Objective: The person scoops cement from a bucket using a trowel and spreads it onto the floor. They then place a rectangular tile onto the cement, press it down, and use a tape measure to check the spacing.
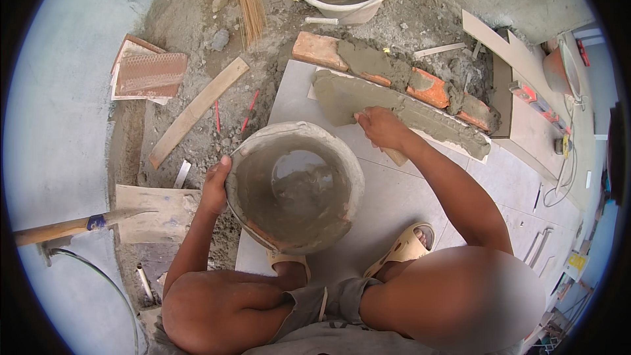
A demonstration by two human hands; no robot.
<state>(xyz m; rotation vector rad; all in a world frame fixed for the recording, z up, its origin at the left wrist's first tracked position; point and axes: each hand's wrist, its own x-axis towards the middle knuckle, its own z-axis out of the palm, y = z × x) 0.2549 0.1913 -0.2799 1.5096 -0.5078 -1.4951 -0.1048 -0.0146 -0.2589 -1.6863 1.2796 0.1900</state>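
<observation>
My left hand (215, 186) grips the rim of a mortar-smeared bucket (358, 190), fingers closed on its left side. The bucket is tipped so its inside faces up toward me, with grey watery mortar (299, 181) at the bottom. My right hand (382, 129) is closed around the wooden handle of a trowel (336, 109). Its grey blade lies against the left end of a long pale tile strip (486, 152) coated with wet mortar (414, 110). Behind the strip runs a row of bricks (427, 87) with mortar between and over them.
Another bucket (342, 10) stands at the back. A wooden plank (197, 113), a broom (247, 3) and a shovel (72, 227) are at the left. On the right are a red spirit level (539, 106) and a tilted bucket (559, 69). Large floor tiles (388, 204) lie under my feet.
</observation>
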